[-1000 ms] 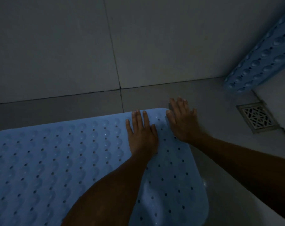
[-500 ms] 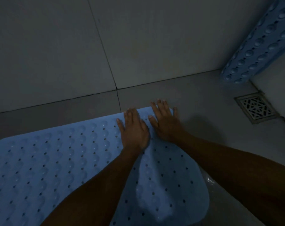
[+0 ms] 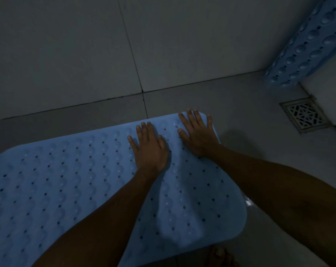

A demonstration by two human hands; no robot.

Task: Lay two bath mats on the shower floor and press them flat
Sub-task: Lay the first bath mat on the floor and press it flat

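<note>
A light blue bath mat (image 3: 67, 180) with rows of small holes lies spread on the grey shower floor. My left hand (image 3: 150, 147) presses flat on it near its far edge, fingers straight. My right hand (image 3: 198, 134) lies flat on the mat's far right corner, fingers spread. A second blue mat (image 3: 309, 45) leans rolled or folded against the wall at the top right, its suction cups facing out.
A square metal floor drain (image 3: 305, 116) sits to the right of the mat. Grey tiled wall rises behind. A wet patch (image 3: 249, 202) glistens at the mat's right edge. Toes of a foot (image 3: 219, 255) show at the bottom.
Both hands stayed flat on the mat's far right corner. They drew close together, then spread apart again, the right hand reaching the corner's edge.
</note>
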